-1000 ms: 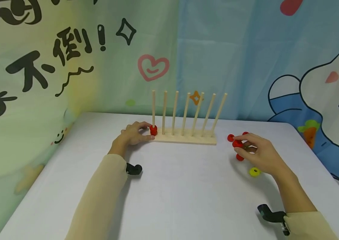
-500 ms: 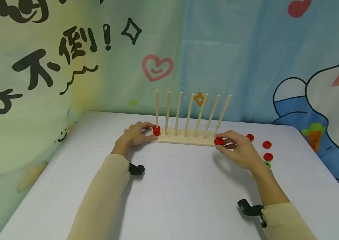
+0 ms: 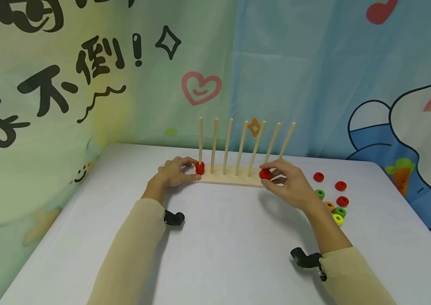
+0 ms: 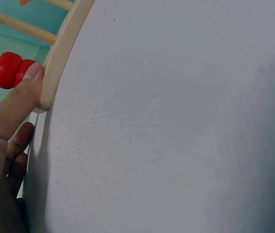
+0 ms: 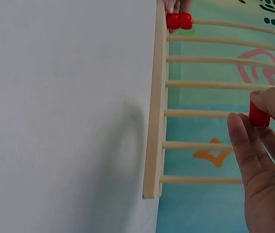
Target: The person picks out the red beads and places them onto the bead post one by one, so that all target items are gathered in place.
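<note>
Right hand (image 3: 289, 182): my thumb and forefinger are clamped on a red bead (image 3: 265, 174), with the other fingers held apart from it. Bead is off the pegs, raised above the table and near the right part of the wooden rack (image 3: 230, 180); contact with a peg: cannot tell.

Left hand (image 3: 175, 173): I grip the rack's left end, thumb in front, fingers behind. Beside my thumb, two red beads (image 3: 200, 168) sit stacked at the foot of the leftmost of seven pegs.

Rack stands near the back edge of the white table (image 3: 219, 237). Loose toward the table's right edge: three red beads (image 3: 340, 185), two green beads (image 3: 339, 212), one orange bead (image 3: 329, 206), one yellow bead (image 3: 337, 219).
</note>
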Demonstrator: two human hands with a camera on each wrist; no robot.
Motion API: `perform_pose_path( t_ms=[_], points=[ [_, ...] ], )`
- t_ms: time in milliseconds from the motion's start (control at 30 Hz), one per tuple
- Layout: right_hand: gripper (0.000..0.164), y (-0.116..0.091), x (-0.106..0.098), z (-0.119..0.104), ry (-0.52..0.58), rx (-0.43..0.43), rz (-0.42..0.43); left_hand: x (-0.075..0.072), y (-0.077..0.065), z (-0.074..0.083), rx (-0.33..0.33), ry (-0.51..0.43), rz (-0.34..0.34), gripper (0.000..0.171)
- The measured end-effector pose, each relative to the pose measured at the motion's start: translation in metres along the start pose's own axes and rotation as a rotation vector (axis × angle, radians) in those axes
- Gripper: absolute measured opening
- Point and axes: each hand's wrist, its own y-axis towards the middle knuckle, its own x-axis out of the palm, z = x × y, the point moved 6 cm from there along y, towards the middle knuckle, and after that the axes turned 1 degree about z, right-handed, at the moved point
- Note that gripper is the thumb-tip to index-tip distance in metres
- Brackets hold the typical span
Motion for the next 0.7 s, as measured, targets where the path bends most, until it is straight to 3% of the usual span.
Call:
perform_pose_path(
  t_ms=[700],
  points=[
    [0.029,0.033,0.02,-0.022,0.058,-0.068,-0.005,0.0,-0.002,0.001,-0.014,-0.009,0.009,0.061]
  ],
)
